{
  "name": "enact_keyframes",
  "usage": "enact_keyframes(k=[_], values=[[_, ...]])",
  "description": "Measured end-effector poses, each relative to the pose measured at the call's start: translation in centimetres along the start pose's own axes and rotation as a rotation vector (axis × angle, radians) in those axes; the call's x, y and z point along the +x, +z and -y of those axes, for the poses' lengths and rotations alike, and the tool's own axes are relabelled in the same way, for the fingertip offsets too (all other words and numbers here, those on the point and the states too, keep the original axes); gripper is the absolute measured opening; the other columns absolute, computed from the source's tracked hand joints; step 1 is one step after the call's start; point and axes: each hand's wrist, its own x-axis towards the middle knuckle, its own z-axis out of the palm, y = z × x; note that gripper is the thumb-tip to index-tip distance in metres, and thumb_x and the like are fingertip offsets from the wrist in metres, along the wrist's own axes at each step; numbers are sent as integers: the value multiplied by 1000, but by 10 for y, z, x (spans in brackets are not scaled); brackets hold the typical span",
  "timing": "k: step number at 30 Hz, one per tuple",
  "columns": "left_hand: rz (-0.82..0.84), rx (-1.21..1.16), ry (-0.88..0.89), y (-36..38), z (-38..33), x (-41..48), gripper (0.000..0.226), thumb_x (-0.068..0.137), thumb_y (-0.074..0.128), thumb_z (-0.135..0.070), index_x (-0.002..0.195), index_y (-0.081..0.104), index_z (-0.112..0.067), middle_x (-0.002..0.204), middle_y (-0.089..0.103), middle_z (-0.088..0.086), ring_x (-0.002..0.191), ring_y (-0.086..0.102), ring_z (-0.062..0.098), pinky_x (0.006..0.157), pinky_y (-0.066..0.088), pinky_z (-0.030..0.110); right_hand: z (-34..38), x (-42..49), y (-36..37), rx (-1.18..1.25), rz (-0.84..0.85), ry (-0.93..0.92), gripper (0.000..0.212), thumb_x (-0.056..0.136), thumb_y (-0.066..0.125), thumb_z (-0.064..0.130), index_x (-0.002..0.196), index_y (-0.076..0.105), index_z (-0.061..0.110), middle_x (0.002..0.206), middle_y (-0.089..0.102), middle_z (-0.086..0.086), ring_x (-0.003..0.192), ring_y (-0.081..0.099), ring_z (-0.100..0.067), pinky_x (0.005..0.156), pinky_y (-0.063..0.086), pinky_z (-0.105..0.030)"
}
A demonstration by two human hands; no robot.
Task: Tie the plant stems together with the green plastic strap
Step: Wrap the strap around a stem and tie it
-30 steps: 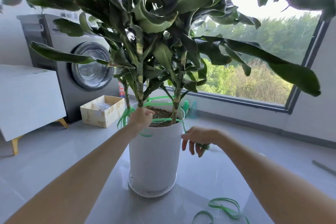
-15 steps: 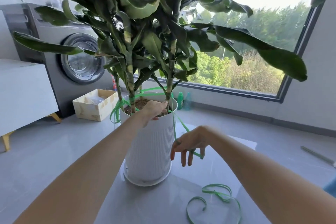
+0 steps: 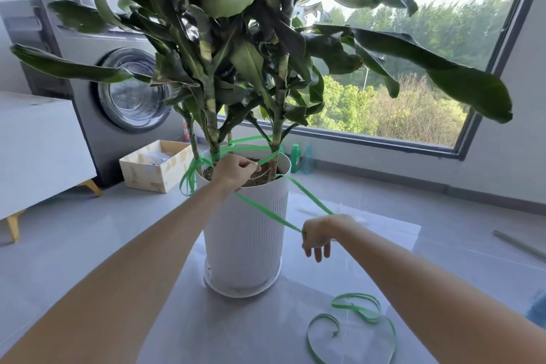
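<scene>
One white ribbed pot (image 3: pixel 245 233) on floor, plant stems (image 3: pixel 276 142) rising from soil, at least three visible. Green plastic strap (image 3: pixel 266 210) looped around stems at pot rim, two strands running toward 4 o'clock. Left hand (image 3: pixel 235 170) pinched on strap above soil. Right hand (image 3: pixel 317 235) closed around both strands beside pot. Loose strap coil (image 3: pixel 354 322) on floor, 5 o'clock. One washing machine (image 3: pixel 118 89), one cardboard box (image 3: pixel 156 165), 10 o'clock.

Both bare forearms extended from lower frame, left hand (image 3: pixel 233 170) pinching at centre, right hand (image 3: pixel 317 235) fisted lower right, fingers curled down
</scene>
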Motion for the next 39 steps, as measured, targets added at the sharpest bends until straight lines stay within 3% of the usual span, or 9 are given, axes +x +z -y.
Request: enact_keyframes(k=[5, 9, 12, 15, 20, 24, 27, 31, 39], values=[[-54, 250, 112, -17, 3, -7, 21, 91, 60, -30, 95, 75, -16, 69, 69, -3, 65, 62, 12, 70, 53, 31, 11, -13, 0, 311, 312, 8, 35, 97, 53, 24, 126, 53, 5, 112, 67, -9, 108, 62, -27, 92, 45, -63], [-53, 378, 119, -27, 3, -12, 23, 93, 56, -29, 89, 75, -17, 77, 73, -3, 61, 59, 8, 62, 46, 25, 23, -15, 0, 209, 337, -49, 42, 91, 64, 25, 129, 55, 10, 111, 65, -2, 114, 60, -23, 97, 45, -56], [-48, 378, 100, -39, 10, -12, 23, 92, 58, -28, 84, 76, -16, 77, 74, -4, 71, 66, 13, 66, 50, 27, 21, -10, -2, -61, 125, -28, 38, 89, 65, 27, 123, 61, 10, 118, 65, 0, 108, 62, -22, 100, 45, -39], [-48, 376, 88, -48, 15, -12, 21, 90, 60, -29, 78, 76, -21, 72, 72, -8, 75, 67, 12, 76, 53, 33, 13, -11, -5, -364, -340, 98, 33, 92, 56, 24, 123, 57, 13, 128, 57, -2, 117, 56, -23, 99, 38, -33], [-55, 452, 128, -58, 21, -16, 23, 91, 58, -29, 75, 73, -23, 69, 70, -11, 61, 59, 5, 66, 47, 28, 2, -13, -13, -302, -613, 144, 23, 95, 50, 13, 116, 58, 16, 119, 58, -4, 110, 60, -24, 73, 42, -26], [-32, 456, 152, -63, 25, -17, 27, 92, 56, -30, 73, 73, -22, 67, 69, -12, 69, 65, 9, 63, 46, 27, -3, -9, -10, 228, -38, 126, 37, 103, 38, 31, 78, 54, 8, 79, 56, -11, 55, 59, -19, 51, 48, -26], [-65, 498, 155, -65, 25, -19, 25, 93, 56, -31, 77, 75, -23, 67, 67, -14, 70, 62, 7, 68, 47, 28, 1, -8, 0, 243, 270, 135, 35, 97, 50, 37, 93, 60, 4, 86, 62, -11, 65, 66, -20, 71, 60, -34], [-102, 475, 125, -67, 25, -21, 22, 92, 57, -30, 85, 76, -22, 67, 67, -14, 68, 59, 4, 62, 41, 24, 8, -7, -5, 60, -13, -99, 31, 90, 61, 40, 109, 60, 15, 99, 67, -2, 84, 64, -17, 93, 51, -40], [-241, 468, 80, -67, 26, -17, 22, 92, 55, -33, 87, 76, -28, 73, 70, -13, 57, 51, -1, 58, 40, 21, 24, 18, -24, 326, -469, -177, 14, 85, 60, 18, 96, 68, 17, 92, 66, -4, 76, 60, -18, 66, 50, -24]])
